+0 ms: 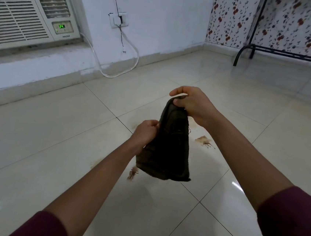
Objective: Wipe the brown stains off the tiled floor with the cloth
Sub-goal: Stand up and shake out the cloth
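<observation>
A dark brown cloth (167,148) hangs in the air above the cream tiled floor (53,136). My right hand (192,104) pinches its top corner. Lower down, my left hand (145,132) grips its left edge. Brown stains mark the tiles below: one splash (204,141) to the right of the cloth, another (132,173) under its lower left corner, and a faint smear (135,126) beside my left hand. The cloth hides part of the stained area.
A window air conditioner (24,8) sits in the left wall, with a white cable (117,71) looping down from a wall socket (119,19) to the floor. A black metal frame (244,54) stands at the far right by floral wallpaper.
</observation>
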